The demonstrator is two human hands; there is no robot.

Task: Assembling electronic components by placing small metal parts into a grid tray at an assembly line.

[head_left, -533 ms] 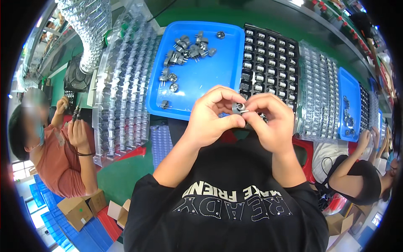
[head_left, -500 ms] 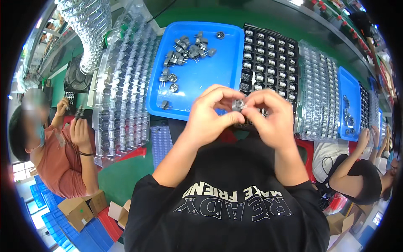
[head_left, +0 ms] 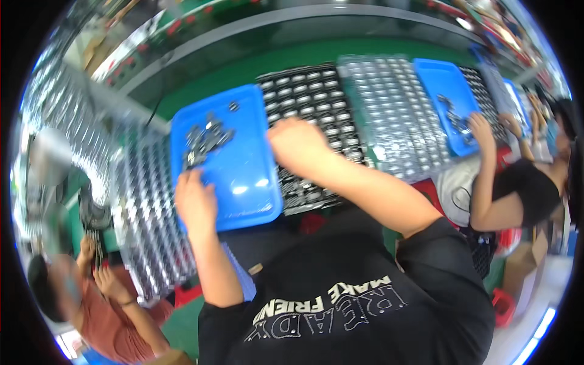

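Observation:
My left hand is over the near left part of a blue tray, its fingertips close to a pile of small grey pronged plug parts. Motion smears those fingers, so I cannot make out whether they hold one. Bent and drawn together, the fingers of my right hand point down at the left side of a black compartment tray. Rows of small silvery pieces fill that tray. Whatever the right fingertips hold, if anything, is hidden. One single plug part lies apart near the blue tray's far edge.
Clear plastic blister trays stand left and right of my trays. Farther right is another blue tray with parts, where a co-worker's arm reaches in. A second co-worker sits at left, beside a silvery duct.
My hands have parted from the small part they held together. The left went to the blue tray, the right to the black tray. The whole view has turned and blurred.

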